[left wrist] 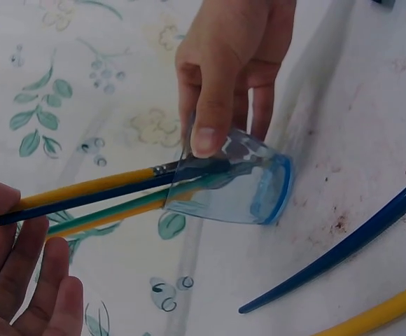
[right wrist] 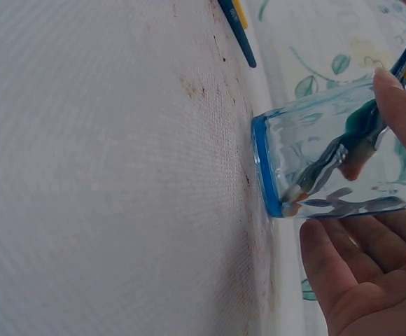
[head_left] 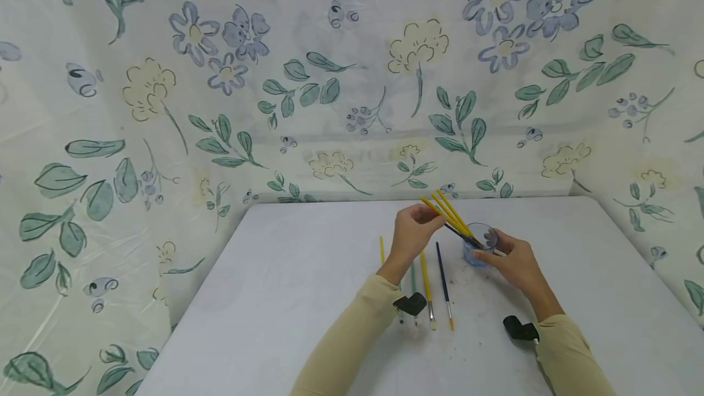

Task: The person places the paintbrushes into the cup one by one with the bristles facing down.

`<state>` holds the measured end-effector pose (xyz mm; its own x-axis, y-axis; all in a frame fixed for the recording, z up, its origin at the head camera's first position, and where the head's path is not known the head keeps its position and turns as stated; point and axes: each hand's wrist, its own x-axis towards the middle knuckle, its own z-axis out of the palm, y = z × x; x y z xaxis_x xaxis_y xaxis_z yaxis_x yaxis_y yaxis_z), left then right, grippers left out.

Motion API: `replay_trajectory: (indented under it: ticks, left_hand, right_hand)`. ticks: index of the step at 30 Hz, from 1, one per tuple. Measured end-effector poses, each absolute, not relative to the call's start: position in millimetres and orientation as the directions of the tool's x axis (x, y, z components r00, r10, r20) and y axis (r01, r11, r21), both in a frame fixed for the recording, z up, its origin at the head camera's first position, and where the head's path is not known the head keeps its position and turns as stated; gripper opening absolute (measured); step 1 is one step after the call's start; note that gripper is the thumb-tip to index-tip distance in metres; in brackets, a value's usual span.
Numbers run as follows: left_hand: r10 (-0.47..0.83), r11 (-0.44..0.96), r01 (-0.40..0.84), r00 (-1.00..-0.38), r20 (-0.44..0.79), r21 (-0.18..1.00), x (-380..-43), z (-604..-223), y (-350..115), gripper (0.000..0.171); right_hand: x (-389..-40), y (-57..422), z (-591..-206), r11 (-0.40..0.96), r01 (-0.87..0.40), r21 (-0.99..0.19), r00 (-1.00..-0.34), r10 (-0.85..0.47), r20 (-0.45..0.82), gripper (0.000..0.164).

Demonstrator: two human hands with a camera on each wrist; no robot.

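Observation:
A clear glass (head_left: 474, 258) with a blue base stands on the right part of the table, several paintbrushes leaning in it. My right hand (head_left: 517, 263) grips the glass, thumb on the near side and fingers round the other. In the left wrist view, my left hand (left wrist: 28, 269) pinches the handles of a yellow paintbrush (left wrist: 91, 189) and a dark blue paintbrush (left wrist: 98, 199) between thumb and fingers. Below them a green paintbrush (left wrist: 122, 210) also leans in the glass. In the right wrist view, bristle ends show inside the glass (right wrist: 315, 126).
Left of the glass, several paintbrushes lie side by side on the white table (head_left: 286, 274), among them a dark blue one (head_left: 443, 280) and a yellow one (head_left: 425, 277). Small reddish-brown specks mark the tabletop. A floral sheet (head_left: 330, 109) hangs behind and at the sides.

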<state>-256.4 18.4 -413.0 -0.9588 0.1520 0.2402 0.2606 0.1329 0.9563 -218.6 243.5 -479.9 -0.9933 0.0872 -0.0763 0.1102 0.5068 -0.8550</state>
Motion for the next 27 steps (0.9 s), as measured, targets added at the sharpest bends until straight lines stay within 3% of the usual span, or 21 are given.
replay_trajectory:
  ticks: [7,18,27]
  left_hand:
    - [0.131,0.191,0.239,-0.967,0.217,0.952,-252.7,-412.0,16.0,0.018]
    - [0.055,0.152,0.295,-0.956,0.290,0.943,-260.6,-405.0,-4.8,0.026]
    - [-0.027,0.185,0.187,-0.980,0.195,0.965,-274.0,-411.3,-48.4,0.027]
  right_hand:
    - [-217.3,242.6,-478.1,0.512,0.105,-0.853,-0.994,0.089,-0.069,0.106]
    - [-215.4,241.8,-475.6,0.508,0.128,-0.852,-0.991,0.100,-0.089,0.103]
    - [-216.4,241.5,-476.3,0.518,0.124,-0.846,-0.991,0.106,-0.080,0.102]
